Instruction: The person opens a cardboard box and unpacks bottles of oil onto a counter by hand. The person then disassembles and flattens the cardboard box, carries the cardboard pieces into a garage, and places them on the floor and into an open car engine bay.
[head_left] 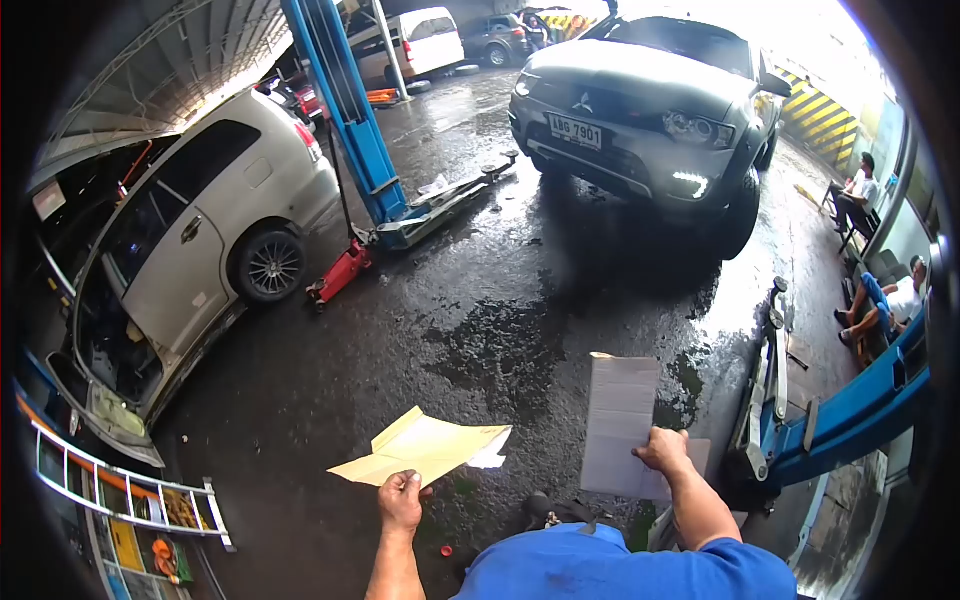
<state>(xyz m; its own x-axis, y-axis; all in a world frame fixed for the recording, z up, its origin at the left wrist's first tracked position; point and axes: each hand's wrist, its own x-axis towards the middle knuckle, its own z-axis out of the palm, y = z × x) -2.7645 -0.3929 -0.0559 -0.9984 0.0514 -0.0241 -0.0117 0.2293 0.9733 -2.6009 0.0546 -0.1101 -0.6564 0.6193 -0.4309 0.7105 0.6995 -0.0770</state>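
Dark, wet workshop floor point(440, 340) spreads around a blue lift post point(350, 125) between a beige car point(205, 225) and a grey SUV point(640, 120). Above it, the left hand point(402, 503) pinches yellow paper point(425, 448) between thumb and fingers; the right hand point(668, 455) grips a pale sheet point(616, 425) farther right.

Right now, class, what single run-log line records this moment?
left grip: holding yellow paper | right grip: holding whitish paper | ahead: grey car | floor: dark, wet-looking

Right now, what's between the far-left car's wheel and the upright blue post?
In the head view, a red floor jack sits between the wheel and the upright blue post.
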